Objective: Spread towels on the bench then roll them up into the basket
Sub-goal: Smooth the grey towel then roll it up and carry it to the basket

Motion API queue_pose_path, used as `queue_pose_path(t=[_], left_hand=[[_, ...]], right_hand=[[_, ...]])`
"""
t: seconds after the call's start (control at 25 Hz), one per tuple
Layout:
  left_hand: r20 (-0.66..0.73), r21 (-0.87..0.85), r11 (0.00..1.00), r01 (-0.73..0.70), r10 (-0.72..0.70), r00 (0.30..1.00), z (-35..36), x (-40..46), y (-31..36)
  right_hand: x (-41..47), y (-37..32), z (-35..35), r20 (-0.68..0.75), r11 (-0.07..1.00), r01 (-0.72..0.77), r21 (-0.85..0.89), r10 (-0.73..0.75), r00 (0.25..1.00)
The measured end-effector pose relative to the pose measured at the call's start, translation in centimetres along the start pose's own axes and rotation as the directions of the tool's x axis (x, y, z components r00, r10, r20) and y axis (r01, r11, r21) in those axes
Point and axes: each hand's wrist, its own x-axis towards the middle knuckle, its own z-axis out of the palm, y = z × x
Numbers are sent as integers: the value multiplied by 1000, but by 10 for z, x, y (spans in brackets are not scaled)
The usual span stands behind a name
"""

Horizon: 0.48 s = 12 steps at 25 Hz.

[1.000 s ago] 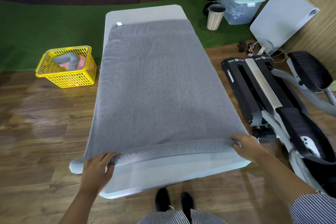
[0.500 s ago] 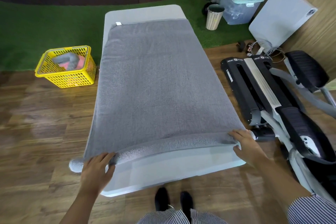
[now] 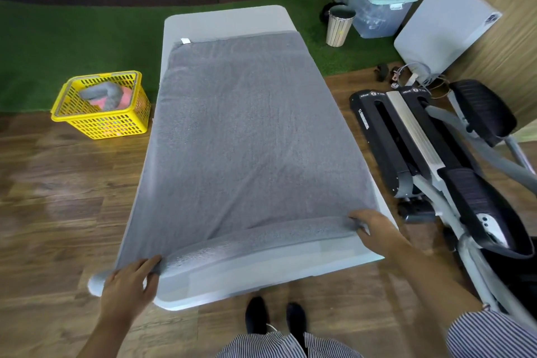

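A large grey towel [image 3: 241,125] lies spread along the pale grey bench [image 3: 226,17]. Its near edge is turned into a thin roll [image 3: 261,237] across the bench's width. My left hand [image 3: 128,285] rests on the roll's left end, which overhangs the bench side, with fingers laid over it. My right hand [image 3: 374,227] presses on the roll's right end with fingers fairly straight. A yellow basket [image 3: 101,122] stands on the floor left of the bench; it holds a rolled grey towel [image 3: 106,94] and a pink one.
A black elliptical trainer [image 3: 436,154] stands close along the bench's right side. A slatted bin [image 3: 338,26], a clear storage box [image 3: 377,11] and a folded white table [image 3: 444,29] sit at the back right. My feet [image 3: 273,317] stand at the bench's near end.
The roll has advanced a little up the bench, mostly at its right end. My right hand slid forward with it; my left hand stayed nearly in place.
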Motion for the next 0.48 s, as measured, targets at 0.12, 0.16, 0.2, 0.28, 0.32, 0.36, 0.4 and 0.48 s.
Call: queue_pose_path(t=[0.12, 0.16, 0.2, 0.28, 0.32, 0.36, 0.4, 0.48], left_hand=[[-49, -65, 995, -73, 70, 996, 5, 9, 12], [-72, -90, 992, -87, 80, 994, 5, 12, 14], [-100, -106, 990, -95, 85, 991, 5, 14, 15], [-170, -96, 988, -118, 100, 980, 5, 13, 18], [-195, -86, 989, -124, 105, 975, 6, 11, 20], [-194, -83, 990, -116, 98, 976, 8, 11, 21], [-175, -81, 992, -99, 83, 981, 11, 10, 20], [-74, -49, 997, -57, 54, 996, 15, 13, 18]], right_hand=[[-4, 10, -10, 32, 992, -94, -80, 97, 995], [-5, 9, -11, 19, 991, -92, -100, 94, 995], [-6, 7, -9, -12, 991, -74, -113, 73, 997], [-10, 7, -2, -123, 992, -19, -128, 3, 992], [-12, 8, 1, -176, 990, 1, -144, -27, 984], [-12, 10, 4, -221, 986, 23, -164, -59, 974], [-13, 13, 7, -239, 983, 41, -177, -83, 967], [-14, 16, 8, -198, 984, 45, -171, -79, 977]])
